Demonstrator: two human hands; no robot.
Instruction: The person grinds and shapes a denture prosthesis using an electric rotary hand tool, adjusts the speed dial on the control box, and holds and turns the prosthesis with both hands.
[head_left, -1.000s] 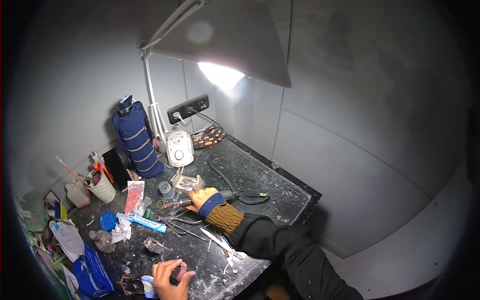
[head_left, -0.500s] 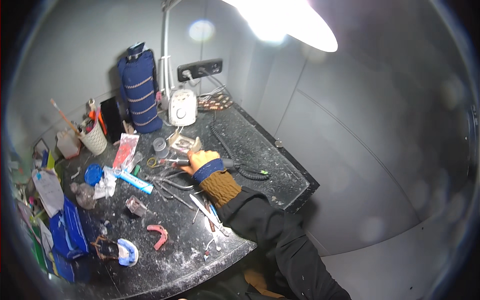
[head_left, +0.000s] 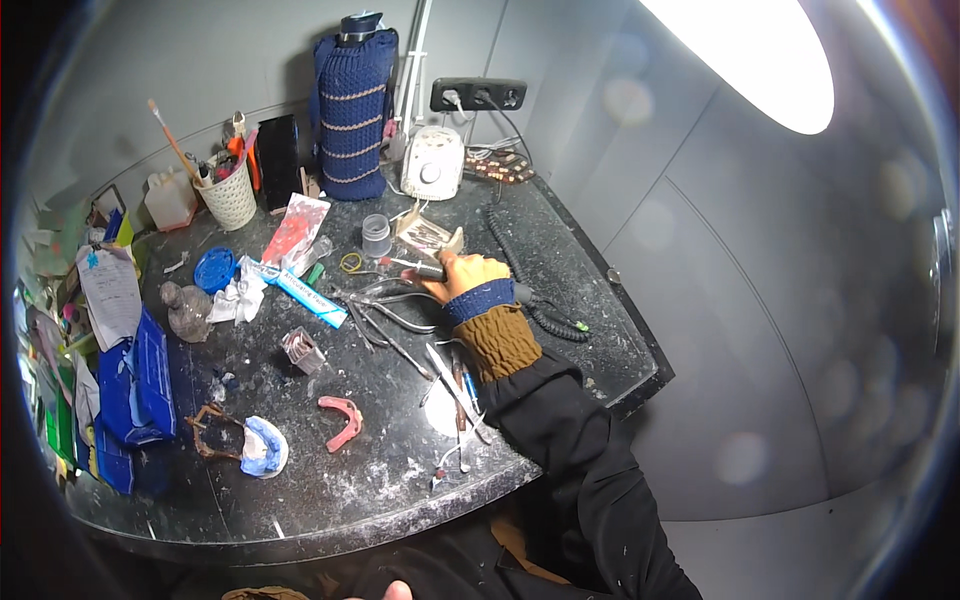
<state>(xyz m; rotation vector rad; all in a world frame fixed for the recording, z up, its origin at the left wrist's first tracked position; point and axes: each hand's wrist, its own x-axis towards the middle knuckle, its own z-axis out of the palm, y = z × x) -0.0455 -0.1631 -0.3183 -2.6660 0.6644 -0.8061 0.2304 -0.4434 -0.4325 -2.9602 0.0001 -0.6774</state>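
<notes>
At the far right part of the bench, my right hand [head_left: 470, 274] is closed round a dark rotary handpiece [head_left: 430, 271] with a red tip pointing left. The handpiece lies low, just in front of a small beige stand [head_left: 428, 236] that holds burs. Only a fingertip of my left hand [head_left: 398, 591] shows at the lower edge; its other fingers are hidden. On the bench between them are a pink horseshoe-shaped denture piece [head_left: 342, 424] and a blue-and-white dental cast [head_left: 263, 447] on a wire articulator. Pliers [head_left: 395, 305] lie just left of my right wrist.
Knives and slim hand tools [head_left: 460, 395] lie beside my right sleeve. A coiled cord [head_left: 545, 315] runs behind the hand. A white control box [head_left: 432, 165], blue knit-covered bottle [head_left: 354, 120] and brush cup [head_left: 230, 198] stand at the back. Blue boxes [head_left: 150, 380] line the left.
The view has shifted, so the bench sits differently in the picture. My right hand stays on the handpiece near the bur stand. A fingertip of my left hand now shows more at the lower edge.
</notes>
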